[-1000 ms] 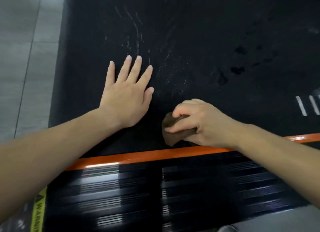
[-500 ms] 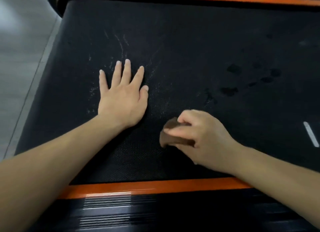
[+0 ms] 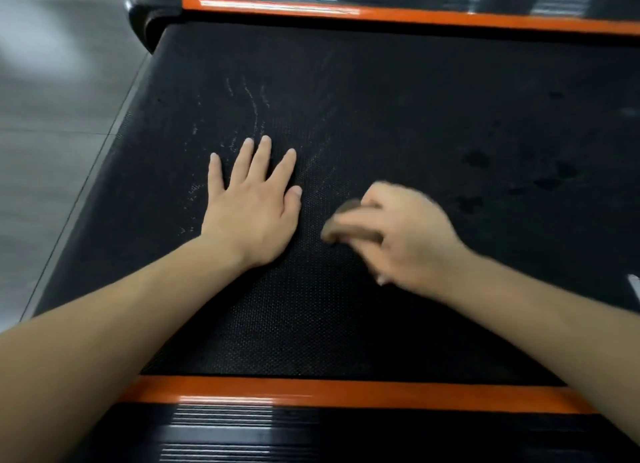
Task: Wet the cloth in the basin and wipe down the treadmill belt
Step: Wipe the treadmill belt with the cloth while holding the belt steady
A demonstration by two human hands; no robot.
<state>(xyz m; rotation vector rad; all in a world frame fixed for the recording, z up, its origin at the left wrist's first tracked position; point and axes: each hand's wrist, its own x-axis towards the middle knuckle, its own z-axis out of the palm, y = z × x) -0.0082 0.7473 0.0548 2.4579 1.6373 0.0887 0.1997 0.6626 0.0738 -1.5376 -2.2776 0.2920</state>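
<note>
The black textured treadmill belt (image 3: pixel 381 99) fills most of the view. My left hand (image 3: pixel 254 206) lies flat on it, palm down, fingers spread, holding nothing. To its right my right hand (image 3: pixel 405 234) is closed around a small bunched brown cloth (image 3: pixel 341 225), which presses on the belt and is blurred by motion. Only the cloth's left end shows past my fingers. Pale dusty streaks (image 3: pixel 252 106) mark the belt beyond my left hand. Dark wet spots (image 3: pixel 478 157) dot it at the right. No basin is in view.
Orange trim strips border the belt at the near side (image 3: pixel 311 391) and the far side (image 3: pixel 415 15), with black ribbed side rails (image 3: pixel 242 431) outside them. Grey tiled floor (image 3: pixel 52 133) lies past the belt's left end. A white mark (image 3: pixel 634 284) sits at the right edge.
The view has tilted up, so the far orange rail and more belt show. My right hand has slid the cloth away from the near rail. My left hand stays flat on the belt.
</note>
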